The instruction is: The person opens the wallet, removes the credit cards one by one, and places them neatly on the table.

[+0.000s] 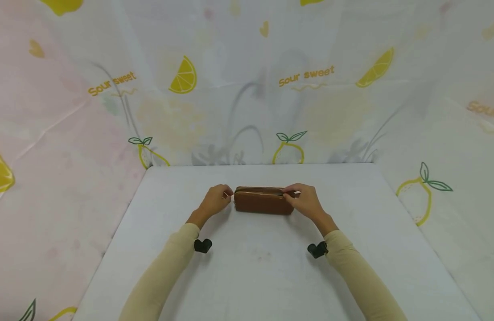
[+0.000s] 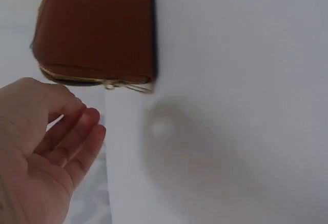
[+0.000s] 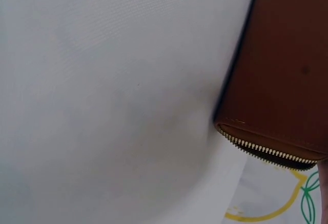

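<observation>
A brown leather zip-around wallet (image 1: pixel 264 203) stands on its long edge on the white table, its zipped side facing up and parted. At its right end my right hand (image 1: pixel 307 200) pinches the upper edge, thumb and forefinger at the opening. My left hand (image 1: pixel 216 200) is beside the left end, its fingers loosely bent with nothing between them. In the left wrist view the left fingers (image 2: pixel 84 152) lie just off the wallet's corner, near the zipper pull (image 2: pixel 109 84). Gold zipper teeth (image 3: pixel 271 152) show apart at the right end; most of the right hand is out of the right wrist view.
The white table (image 1: pixel 251 276) runs up to a lemon-printed cloth backdrop (image 1: pixel 231 111) behind and on both sides. A dark strap mount (image 1: pixel 203 245) sits on the left wrist and another mount (image 1: pixel 317 249) on the right.
</observation>
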`<state>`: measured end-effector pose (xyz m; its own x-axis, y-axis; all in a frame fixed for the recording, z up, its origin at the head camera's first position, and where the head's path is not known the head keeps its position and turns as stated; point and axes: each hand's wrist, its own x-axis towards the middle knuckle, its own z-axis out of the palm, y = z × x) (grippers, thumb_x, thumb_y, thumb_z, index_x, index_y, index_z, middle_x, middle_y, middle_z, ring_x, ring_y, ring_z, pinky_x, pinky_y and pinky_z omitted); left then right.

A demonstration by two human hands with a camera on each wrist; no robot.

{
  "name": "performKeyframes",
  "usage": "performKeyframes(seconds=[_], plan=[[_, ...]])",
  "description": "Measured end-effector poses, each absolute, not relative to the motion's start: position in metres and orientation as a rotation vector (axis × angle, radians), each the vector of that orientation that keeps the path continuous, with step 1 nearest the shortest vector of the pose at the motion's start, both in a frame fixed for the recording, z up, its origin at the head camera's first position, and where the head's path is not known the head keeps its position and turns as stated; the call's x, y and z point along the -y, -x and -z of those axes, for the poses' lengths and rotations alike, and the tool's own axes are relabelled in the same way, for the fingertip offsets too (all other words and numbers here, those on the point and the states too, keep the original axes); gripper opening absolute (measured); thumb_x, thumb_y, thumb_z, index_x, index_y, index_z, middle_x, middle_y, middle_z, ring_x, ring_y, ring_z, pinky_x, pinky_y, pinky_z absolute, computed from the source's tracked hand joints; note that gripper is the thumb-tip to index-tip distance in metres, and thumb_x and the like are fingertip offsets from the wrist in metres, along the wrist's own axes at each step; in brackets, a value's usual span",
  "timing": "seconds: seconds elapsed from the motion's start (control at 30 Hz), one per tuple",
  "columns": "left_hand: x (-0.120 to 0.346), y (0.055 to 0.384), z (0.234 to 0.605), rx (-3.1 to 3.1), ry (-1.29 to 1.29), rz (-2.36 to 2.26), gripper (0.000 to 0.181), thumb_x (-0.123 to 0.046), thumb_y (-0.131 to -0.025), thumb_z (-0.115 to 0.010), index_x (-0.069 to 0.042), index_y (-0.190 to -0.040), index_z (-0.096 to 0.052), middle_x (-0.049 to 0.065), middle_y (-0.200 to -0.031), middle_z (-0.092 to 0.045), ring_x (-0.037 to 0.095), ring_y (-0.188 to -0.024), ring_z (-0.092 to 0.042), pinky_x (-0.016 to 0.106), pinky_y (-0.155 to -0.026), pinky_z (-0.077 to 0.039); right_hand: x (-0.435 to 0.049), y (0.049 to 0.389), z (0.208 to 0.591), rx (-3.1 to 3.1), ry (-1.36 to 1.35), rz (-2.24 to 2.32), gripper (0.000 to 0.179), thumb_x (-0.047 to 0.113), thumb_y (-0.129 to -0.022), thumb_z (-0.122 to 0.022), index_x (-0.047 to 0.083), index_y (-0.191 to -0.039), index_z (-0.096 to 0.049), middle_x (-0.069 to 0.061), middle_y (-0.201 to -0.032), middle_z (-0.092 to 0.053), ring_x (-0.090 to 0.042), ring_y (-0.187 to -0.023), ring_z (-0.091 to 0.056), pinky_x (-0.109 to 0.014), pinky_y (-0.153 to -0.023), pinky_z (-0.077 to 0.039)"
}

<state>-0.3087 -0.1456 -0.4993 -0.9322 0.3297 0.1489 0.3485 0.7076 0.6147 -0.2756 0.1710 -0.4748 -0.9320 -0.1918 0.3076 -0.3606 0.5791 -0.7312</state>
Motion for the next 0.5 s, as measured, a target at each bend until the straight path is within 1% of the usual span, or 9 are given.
performKeyframes(seconds=[0.1,0.2,0.3,0.5], plan=[[0.141,0.313,0.490,2.720,0.611,1.218,0.006,-0.003,-0.090,-0.067,-0.006,-0.095,-0.069,0.004,-0.092,-0.067,0.018,-0.085,-0.064,0.032,-0.076,-0.054,-0.172,0.275,0.474,2.610,-0.465,-1.263,0.012,0.006,-0.085,-0.075,0.005,-0.097,-0.076,-0.008,-0.099,-0.072,-0.024,-0.096,-0.067,-0.037,-0.080,-0.056],[0.132,0.314,0.482,2.646,0.685,1.316,0.005,-0.008,-0.089,-0.071,-0.009,-0.094,-0.071,0.000,-0.092,-0.067,0.015,-0.086,-0.064,0.029,-0.077,-0.054,-0.173,0.274,0.473,2.606,-0.469,-1.268,0.012,0.005,-0.085,-0.075,0.004,-0.097,-0.076,-0.008,-0.098,-0.072,-0.025,-0.096,-0.067,-0.038,-0.079,-0.056],[0.126,0.314,0.477,2.633,0.753,1.374,0.006,-0.008,-0.088,-0.073,-0.009,-0.094,-0.072,0.000,-0.094,-0.067,0.015,-0.088,-0.065,0.029,-0.079,-0.054,-0.173,0.274,0.474,2.602,-0.481,-1.280,0.011,0.005,-0.085,-0.075,0.005,-0.096,-0.076,-0.008,-0.098,-0.072,-0.025,-0.096,-0.067,-0.038,-0.079,-0.056],[0.127,0.318,0.476,2.645,0.787,1.375,0.008,-0.006,-0.090,-0.070,-0.008,-0.097,-0.073,0.001,-0.097,-0.068,0.016,-0.092,-0.066,0.027,-0.081,-0.054,-0.172,0.275,0.475,2.626,-0.478,-1.286,0.012,0.008,-0.086,-0.075,0.006,-0.097,-0.076,-0.007,-0.100,-0.071,-0.024,-0.097,-0.066,-0.036,-0.079,-0.056]])
